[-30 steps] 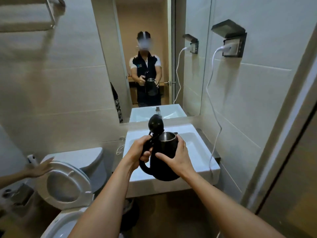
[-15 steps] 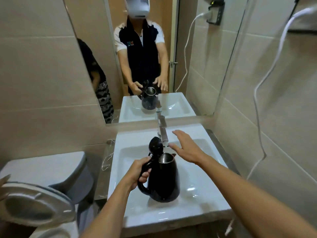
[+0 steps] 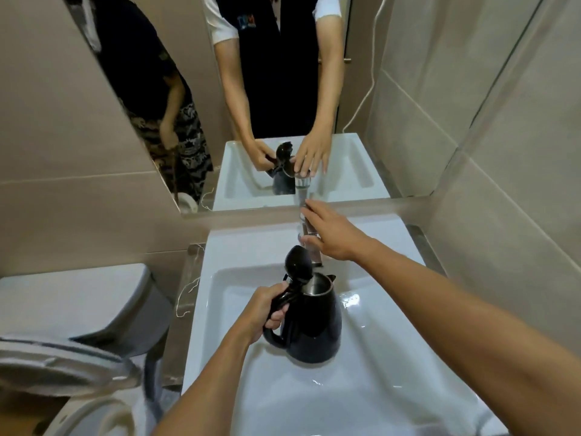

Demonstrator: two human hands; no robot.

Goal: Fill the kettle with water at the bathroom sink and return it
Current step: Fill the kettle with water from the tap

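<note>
The black kettle (image 3: 309, 322) stands upright in the basin of the white rectangular sink (image 3: 361, 388), its hinged lid (image 3: 298, 262) flipped up and open so the shiny steel inside shows. Its handle points toward the left and its small spout toward the right. The chrome tap (image 3: 309, 243) rises at the sink's back edge, just behind the kettle's open mouth.

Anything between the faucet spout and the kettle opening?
Nothing visible. The kettle sits in the sink, held by the left hand, its lid flipped up and its mouth open below the faucet. The right hand rests on the faucet's top.
</note>
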